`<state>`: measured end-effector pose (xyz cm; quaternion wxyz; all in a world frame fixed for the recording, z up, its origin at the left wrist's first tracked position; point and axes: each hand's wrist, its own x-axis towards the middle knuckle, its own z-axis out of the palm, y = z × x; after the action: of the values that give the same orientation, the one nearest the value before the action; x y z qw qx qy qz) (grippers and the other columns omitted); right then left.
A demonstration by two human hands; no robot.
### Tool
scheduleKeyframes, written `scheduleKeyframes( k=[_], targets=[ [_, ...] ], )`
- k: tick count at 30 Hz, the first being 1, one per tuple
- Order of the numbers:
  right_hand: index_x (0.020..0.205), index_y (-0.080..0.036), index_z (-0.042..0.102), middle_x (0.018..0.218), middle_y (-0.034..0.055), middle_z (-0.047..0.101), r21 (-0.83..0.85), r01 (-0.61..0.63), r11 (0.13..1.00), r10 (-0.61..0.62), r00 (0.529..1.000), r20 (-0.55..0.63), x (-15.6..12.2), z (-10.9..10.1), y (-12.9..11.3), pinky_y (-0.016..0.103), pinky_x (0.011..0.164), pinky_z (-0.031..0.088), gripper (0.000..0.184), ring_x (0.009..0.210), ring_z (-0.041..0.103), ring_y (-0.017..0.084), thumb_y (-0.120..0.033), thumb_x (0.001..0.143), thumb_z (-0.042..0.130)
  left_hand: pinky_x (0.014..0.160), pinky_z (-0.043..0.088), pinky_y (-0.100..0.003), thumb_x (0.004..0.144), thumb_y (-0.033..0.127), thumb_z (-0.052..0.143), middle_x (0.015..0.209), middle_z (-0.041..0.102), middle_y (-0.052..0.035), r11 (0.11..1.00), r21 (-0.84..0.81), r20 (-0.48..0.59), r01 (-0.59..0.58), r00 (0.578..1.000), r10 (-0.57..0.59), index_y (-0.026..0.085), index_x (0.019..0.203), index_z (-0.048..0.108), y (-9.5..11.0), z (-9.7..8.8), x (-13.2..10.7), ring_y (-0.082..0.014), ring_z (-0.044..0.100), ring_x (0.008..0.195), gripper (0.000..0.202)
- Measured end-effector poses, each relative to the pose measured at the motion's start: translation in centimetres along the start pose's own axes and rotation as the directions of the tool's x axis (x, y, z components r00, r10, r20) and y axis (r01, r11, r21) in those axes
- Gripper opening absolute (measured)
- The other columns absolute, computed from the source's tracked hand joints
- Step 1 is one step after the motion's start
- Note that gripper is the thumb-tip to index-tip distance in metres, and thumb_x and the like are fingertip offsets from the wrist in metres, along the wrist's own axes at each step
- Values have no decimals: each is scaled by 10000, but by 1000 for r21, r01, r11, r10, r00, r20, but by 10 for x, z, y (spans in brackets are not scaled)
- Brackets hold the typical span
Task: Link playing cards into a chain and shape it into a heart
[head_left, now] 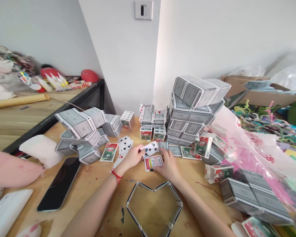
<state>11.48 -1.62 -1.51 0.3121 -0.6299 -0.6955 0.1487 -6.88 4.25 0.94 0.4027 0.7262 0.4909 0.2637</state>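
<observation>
My left hand (134, 156), with a red string bracelet at the wrist, pinches a white playing card (150, 148) showing a five and black clubs. Just below it is a red and white printed card (154, 162), with the edge of another playing card behind it. My right hand (169, 165) curls around the right side of the printed card, thumb at its lower edge and index finger near the clubs card. Several loose playing cards (125, 146) lie left of my left hand, beside a green and red card box (109, 152). Nearer me stands a heart-shaped frame (130, 197).
Grey stacks of card-built blocks rise at right (185, 120) and left (75, 123). More card boxes (146, 133) stand at the back. A black phone (60, 184) lies on the left. Pink plastic (256, 158) and grey blocks (254, 197) crowd the right side.
</observation>
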Motion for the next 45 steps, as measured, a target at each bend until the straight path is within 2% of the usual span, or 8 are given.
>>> scheduleKeyframes(
  k=[5, 11, 24, 30, 35, 37, 40, 45],
  targets=[
    [1130, -187, 447, 993, 74, 488, 32, -42, 999, 43, 999, -30, -2, 0, 2, 394, 781, 454, 718, 901, 534, 252, -303, 499, 770, 498, 431, -237, 776, 354, 486, 555, 567, 15, 944, -314, 28, 105, 994, -101, 164, 724, 532, -5, 1, 3, -133, 553, 502, 203],
    [749, -204, 537, 770, 22, 506, 161, 30, 987, -50, 991, 123, -7, -11, 9, 280, 613, 464, 91, 664, 527, 158, -245, 718, 613, 400, 379, -207, 771, 358, 481, 504, 550, 32, 893, -420, 12, 163, 985, -175, 170, 709, 490, -1, 3, 0, -107, 507, 402, 198],
    [703, -203, 422, 602, -38, 453, 421, -8, 907, -94, 971, 221, -14, -28, 6, 213, 481, 367, 243, 503, 427, 97, -409, 826, 468, 455, 331, -208, 804, 380, 456, 464, 463, 55, 967, -251, -157, 48, 984, -90, 185, 620, 423, -2, 11, -3, -93, 427, 428, 270],
    [761, -208, 418, 497, -68, 426, 462, -59, 885, 64, 998, 5, -19, -10, 7, 197, 419, 331, 223, 421, 408, 89, -414, 838, 461, 503, 357, -226, 840, 345, 385, 489, 484, 47, 980, -198, -130, 27, 990, -54, 177, 695, 485, -1, 14, -5, -106, 447, 450, 243],
    [805, -207, 438, 527, -37, 543, 425, -86, 901, 183, 964, -193, -18, -2, 7, 196, 385, 366, 203, 390, 502, 102, -404, 851, 450, 559, 364, -223, 850, 309, 385, 560, 516, 30, 992, -111, -120, -66, 991, 52, 168, 722, 529, 5, 19, -10, -109, 482, 531, 239],
    [838, -201, 463, 586, -11, 599, 313, -26, 949, 111, 961, -254, -17, -1, 6, 194, 430, 398, 168, 447, 555, 109, -367, 858, 452, 548, 359, -220, 847, 303, 399, 578, 518, 30, 989, -132, -88, -71, 994, 59, 169, 819, 559, 5, 22, -11, -107, 475, 526, 211],
    [865, -186, 533, 638, 9, 631, 26, 183, 983, -171, 955, -243, -14, -2, 2, 194, 479, 390, 125, 492, 567, 103, -281, 867, 452, 510, 348, -214, 843, 298, 417, 591, 519, 28, 974, -223, -15, -46, 999, 44, 166, 952, 555, 3, 26, -11, -103, 462, 502, 220],
    [1017, -140, 589, 598, 21, 621, -300, 441, 846, -499, 853, -152, -13, -3, 1, 222, 518, 359, 214, 517, 553, 105, -158, 863, 442, 482, 343, -198, 820, 270, 455, 568, 476, 38, 920, -389, 69, -40, 995, 72, 150, 898, 550, 0, 27, -7, -88, 438, 494, 173]
  ],
)
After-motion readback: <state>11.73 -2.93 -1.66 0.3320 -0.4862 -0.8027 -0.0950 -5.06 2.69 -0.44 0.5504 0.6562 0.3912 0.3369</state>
